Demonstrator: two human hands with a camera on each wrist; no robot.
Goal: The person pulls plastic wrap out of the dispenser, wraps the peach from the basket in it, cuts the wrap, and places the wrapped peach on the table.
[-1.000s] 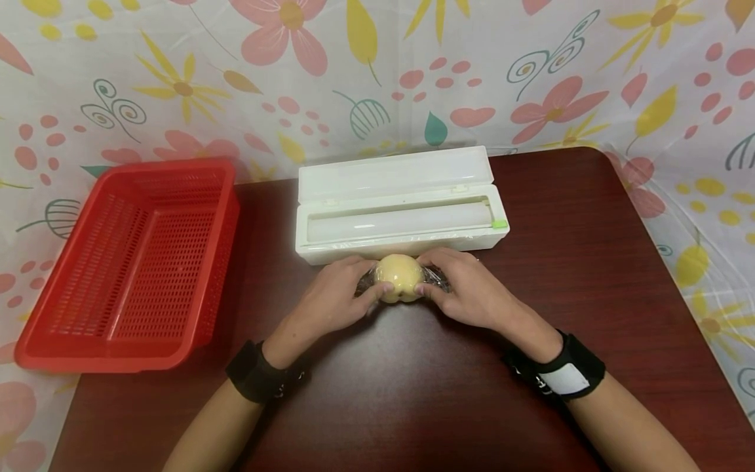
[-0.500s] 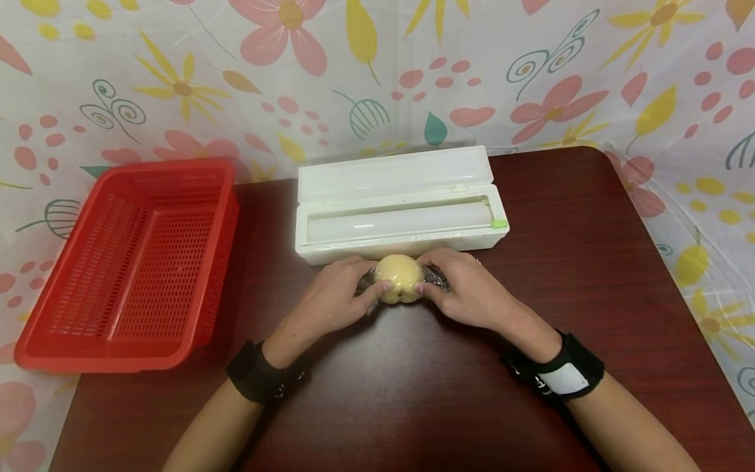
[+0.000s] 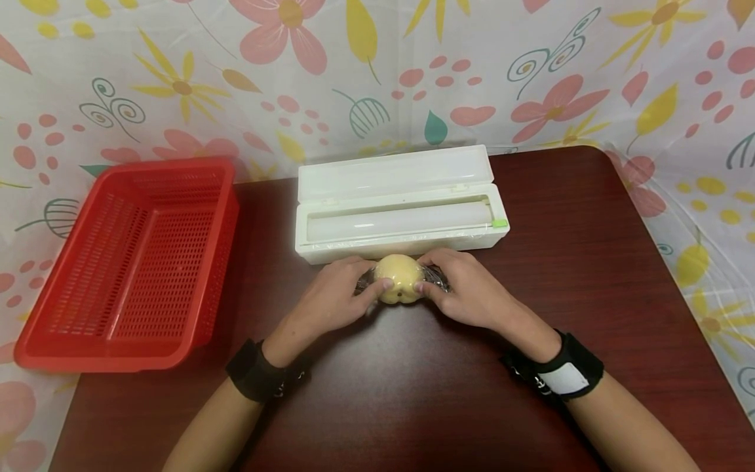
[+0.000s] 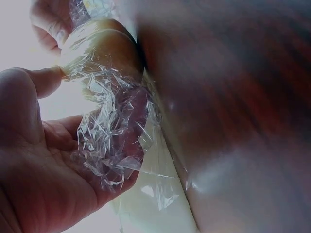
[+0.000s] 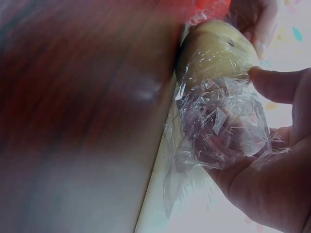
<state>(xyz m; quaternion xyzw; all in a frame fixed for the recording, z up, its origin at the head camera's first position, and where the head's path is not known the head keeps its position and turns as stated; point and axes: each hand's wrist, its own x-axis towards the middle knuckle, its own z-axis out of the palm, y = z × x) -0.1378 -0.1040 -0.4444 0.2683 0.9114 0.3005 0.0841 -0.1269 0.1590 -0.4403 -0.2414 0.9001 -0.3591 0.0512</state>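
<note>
A yellow apple (image 3: 399,275) wrapped in clear cling film sits between my two hands on the table, just in front of a white cling film box. My left hand (image 3: 333,295) holds it from the left, thumb tip on the skin and fingers round the gathered film. On the other side my right hand (image 3: 472,288) does the same, its thumb near the dark dimple. Crumpled film (image 4: 112,126) bunches over the left palm and fingers in the left wrist view. A matching bunch of film (image 5: 226,126) lies against the right fingers in the right wrist view.
Behind the apple, the white cling film box (image 3: 404,244) stands with its lid (image 3: 395,174) raised, a roll (image 3: 398,221) inside and a green slider (image 3: 499,223) at the right end. A red perforated basket (image 3: 126,362) stands at the left. A floral cloth (image 3: 377,72) hangs behind the table.
The apple has turned very slightly, so its dark dimple sits a touch higher between the thumbs. Both hands have stayed almost still.
</note>
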